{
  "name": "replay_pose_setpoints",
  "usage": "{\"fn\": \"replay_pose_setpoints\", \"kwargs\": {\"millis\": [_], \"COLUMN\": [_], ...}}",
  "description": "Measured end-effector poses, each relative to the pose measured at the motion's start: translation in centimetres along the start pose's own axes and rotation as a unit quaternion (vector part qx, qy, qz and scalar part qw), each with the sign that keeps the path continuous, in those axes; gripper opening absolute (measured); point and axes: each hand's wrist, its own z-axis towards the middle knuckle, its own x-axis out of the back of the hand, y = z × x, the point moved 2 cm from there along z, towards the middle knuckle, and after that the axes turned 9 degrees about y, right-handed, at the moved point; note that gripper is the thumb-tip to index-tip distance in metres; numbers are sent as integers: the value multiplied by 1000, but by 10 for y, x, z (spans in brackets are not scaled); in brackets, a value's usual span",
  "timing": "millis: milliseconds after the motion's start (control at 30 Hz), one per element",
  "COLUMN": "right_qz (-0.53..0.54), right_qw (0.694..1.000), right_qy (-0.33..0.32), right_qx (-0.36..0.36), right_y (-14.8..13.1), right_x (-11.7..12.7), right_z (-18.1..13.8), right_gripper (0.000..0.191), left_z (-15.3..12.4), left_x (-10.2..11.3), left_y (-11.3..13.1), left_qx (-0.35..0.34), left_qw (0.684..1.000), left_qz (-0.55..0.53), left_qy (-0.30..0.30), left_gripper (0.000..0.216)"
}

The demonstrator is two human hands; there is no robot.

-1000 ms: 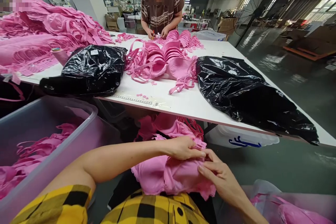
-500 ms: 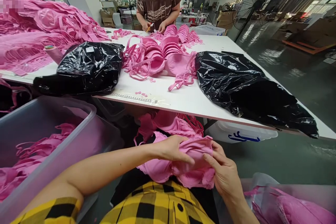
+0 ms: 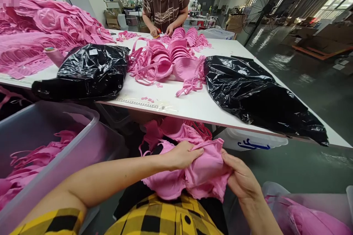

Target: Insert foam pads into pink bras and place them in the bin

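A pink bra [image 3: 204, 172] lies across my lap, its cups toward me. My left hand [image 3: 185, 155] pinches the upper edge of one cup between thumb and fingers. At that cup's outer side, my right hand [image 3: 240, 172] grips the fabric, with some fingertips hidden behind it. The cloth is pulled taut between both hands. Behind it, more pink bras [image 3: 176, 128] hang in a bunch just under the table edge, partly covered by the held one.
A white table [image 3: 190, 108] spans ahead, bearing nested pink bras [image 3: 168, 57], a left black bag [image 3: 93, 69] and a right black bag [image 3: 256, 88]. Plastic bins stand at left [image 3: 96, 117] and lower right [image 3: 325, 200]. A co-worker [image 3: 165, 7] handles small pieces opposite.
My left thumb has lifted from inside the cup to its upper edge. My right hand has shifted slightly right and down, stretching the cup smoother. The co-worker's hands have moved slightly.
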Motion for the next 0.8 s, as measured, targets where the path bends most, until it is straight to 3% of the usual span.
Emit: {"fn": "replay_pose_setpoints", "kwargs": {"millis": [167, 267, 433, 567, 700, 800], "right_qz": [-166, -239, -343, -391, -376, -358], "right_qw": [971, 945, 913, 891, 896, 906], "right_qy": [37, 23, -53, -84, -199, -210], "right_qx": [168, 222, 214, 215, 127, 81], "right_y": [-2, -3, -14, -19, -13, -9], "right_x": [16, 15, 3, 4, 0, -2], "right_z": [-3, -9, -16, -17, -19, -18], "right_gripper": [22, 21, 27, 24, 30, 31], "left_z": [1, 0, -2, -1, 1, 2], "left_x": [0, -2, -7, -7, -12, -14], "left_y": [-1, 1, 1, 1, 2, 1], "left_qx": [-23, -26, -41, -64, -58, -77], "left_qw": [1000, 999, 997, 997, 996, 994], "left_qz": [5, -25, -32, -19, 28, 60], "left_qy": [12, -4, -49, -36, -58, -46], "left_gripper": [31, 31, 32, 34, 37, 38]}}
